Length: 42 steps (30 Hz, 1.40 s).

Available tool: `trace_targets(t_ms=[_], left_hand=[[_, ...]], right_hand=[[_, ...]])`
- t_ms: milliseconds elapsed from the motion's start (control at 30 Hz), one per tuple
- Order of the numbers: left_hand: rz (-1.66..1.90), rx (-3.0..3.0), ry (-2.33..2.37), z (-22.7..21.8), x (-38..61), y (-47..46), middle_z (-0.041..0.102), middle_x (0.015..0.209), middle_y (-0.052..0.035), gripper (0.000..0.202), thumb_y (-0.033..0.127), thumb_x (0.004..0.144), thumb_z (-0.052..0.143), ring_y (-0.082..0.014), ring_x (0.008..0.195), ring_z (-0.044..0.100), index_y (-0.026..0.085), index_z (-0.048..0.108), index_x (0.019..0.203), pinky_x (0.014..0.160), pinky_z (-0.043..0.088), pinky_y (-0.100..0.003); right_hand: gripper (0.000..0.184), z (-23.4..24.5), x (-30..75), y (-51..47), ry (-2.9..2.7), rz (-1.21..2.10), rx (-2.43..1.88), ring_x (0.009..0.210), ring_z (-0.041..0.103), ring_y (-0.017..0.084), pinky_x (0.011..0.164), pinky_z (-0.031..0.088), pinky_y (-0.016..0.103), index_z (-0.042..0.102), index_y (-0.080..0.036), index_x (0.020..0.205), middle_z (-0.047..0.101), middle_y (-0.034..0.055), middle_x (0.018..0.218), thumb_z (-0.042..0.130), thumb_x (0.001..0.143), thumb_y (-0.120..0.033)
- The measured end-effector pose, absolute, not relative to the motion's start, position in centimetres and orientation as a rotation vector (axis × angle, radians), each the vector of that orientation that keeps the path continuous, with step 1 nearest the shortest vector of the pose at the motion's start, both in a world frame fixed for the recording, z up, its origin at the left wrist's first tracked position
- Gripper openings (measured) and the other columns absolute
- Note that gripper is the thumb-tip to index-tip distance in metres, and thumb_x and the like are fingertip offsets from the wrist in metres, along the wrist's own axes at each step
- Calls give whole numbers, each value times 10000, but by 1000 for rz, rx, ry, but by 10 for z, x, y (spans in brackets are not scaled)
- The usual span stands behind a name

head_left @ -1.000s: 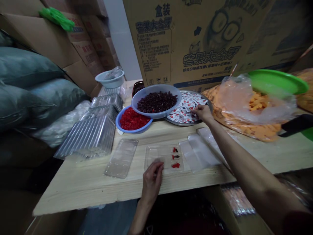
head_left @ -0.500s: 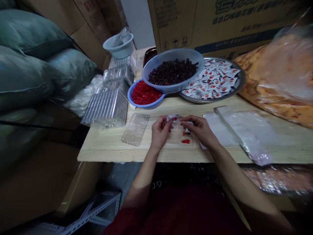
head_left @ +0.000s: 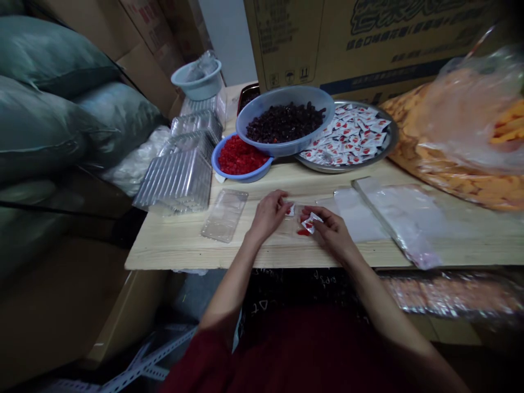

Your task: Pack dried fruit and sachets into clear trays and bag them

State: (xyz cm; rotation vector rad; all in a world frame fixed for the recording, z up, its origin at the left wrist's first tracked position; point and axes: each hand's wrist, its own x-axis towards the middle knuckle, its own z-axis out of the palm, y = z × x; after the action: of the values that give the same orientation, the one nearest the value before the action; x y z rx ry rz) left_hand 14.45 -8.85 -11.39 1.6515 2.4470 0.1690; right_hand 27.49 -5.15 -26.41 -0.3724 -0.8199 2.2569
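Clear plastic tray (head_left: 297,221) on the desk (head_left: 172,251), under both hands and partly filled: a few red fruit pieces (head_left: 303,232) just below the right fingers, a small sachet (head_left: 290,210) just beside the left fingertips, other cells hidden behind the hands. Nothing yet in a second clear tray (head_left: 225,215), just left of the left hand, nor in a stack of clear trays (head_left: 176,183) farther left. Well beyond the fingers, a blue bowl of diced red fruit (head_left: 245,176), a grey-blue bowl of dark dried fruit (head_left: 286,148) and a steel tray of sachets (head_left: 347,166), all heaped full. Right hand (head_left: 333,232): fingers narrowed in a pinch on a white-and-red sachet (head_left: 311,222), just above the tray. Left hand (head_left: 268,215): fingers curled at the tray's edge, any hold impossible to tell.
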Motion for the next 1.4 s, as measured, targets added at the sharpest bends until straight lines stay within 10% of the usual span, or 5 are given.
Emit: trace_targets(t_ms=[200, 400, 633, 1100, 1400], left_hand=[[449, 1387, 2303, -118, 186, -131, 628, 830, 13, 381, 228, 923, 619, -131, 735, 590, 222, 532, 1295, 720, 460, -249], [332, 1515, 2494, -114, 174, -146, 612, 1042, -47, 142, 260, 917, 644, -150, 883, 577, 200, 608, 1042, 798, 454, -274], [394, 1309, 2562, -128, 163, -148, 565, 798, 35, 152, 221, 912, 629, -126, 723, 543, 211, 517, 1014, 698, 410, -250], [-153, 1672, 2706, -136, 166, -152, 630, 979, -74, 39, 206, 948, 580, -243, 979, 551, 196, 605, 976, 900, 444, -385], [455, 1774, 2841, -112, 160, -168, 650, 1013, -67, 182, 318, 996, 503, -223, 965, 593, 212, 636, 1060, 882, 470, -371]], right_hand=[[458, -248, 254, -63, -843, 2185, -196, 1336, 547, 244, 1160, 425, 451, 617, -252, 1295, 609, 88, 1393, 678, 858, -375], [569, -249, 236, -76, -739, 2334, -111, 1315, 576, 265, 1089, 491, 476, 569, -260, 1329, 659, 119, 1314, 751, 810, -405], [538, -258, 223, -75, -806, 2274, -154, 1248, 624, 253, 1109, 482, 471, 606, -241, 1291, 641, 117, 1340, 746, 804, -423], [298, -267, 268, -89, -1361, 1677, -321, 1289, 574, 243, 1198, 352, 542, 710, -262, 1185, 686, 70, 1255, 496, 977, -255], [286, -305, 333, -49, -1312, 1526, -623, 1267, 609, 270, 1196, 353, 596, 706, -314, 1198, 708, 47, 1232, 520, 980, -313]])
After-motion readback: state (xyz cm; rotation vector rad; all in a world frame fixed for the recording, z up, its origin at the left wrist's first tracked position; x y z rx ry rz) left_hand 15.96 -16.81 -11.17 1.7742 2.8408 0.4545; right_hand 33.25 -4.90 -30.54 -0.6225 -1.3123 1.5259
